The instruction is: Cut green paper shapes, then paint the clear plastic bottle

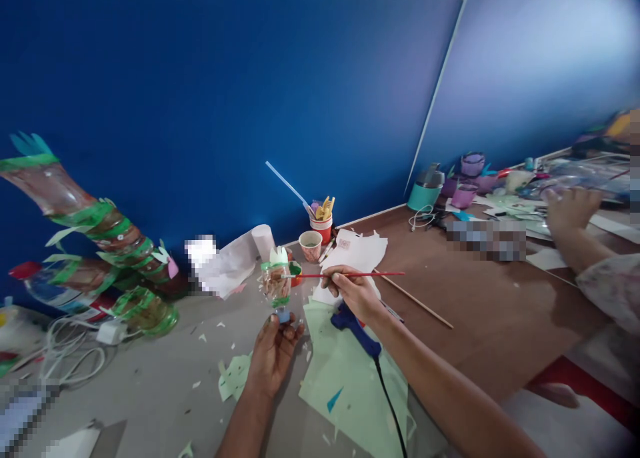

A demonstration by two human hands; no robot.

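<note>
My left hand [274,351] grips the capped neck of a small clear plastic bottle piece [277,281], held with its blue cap downward. Green paint rings its rim and lower part, brown paint covers its side, and pale paper leaves stand at its top. A thin red paintbrush [365,274] is pinched in my right hand [347,288], its tip at the bottle's painted side. Just behind the bottle stands a small cup of green paint [295,271], partly hidden. Below my right hand a blue glue gun [357,330] lies on light green paper [350,378].
Behind my hands are a paper cup [311,245] and a red-and-white cup of tools [321,229]. A wooden stick [415,299] lies to the right. Painted bottle towers [115,231] and a white cable [75,345] fill the left. Another person's hand [573,211] reaches over scraps at right.
</note>
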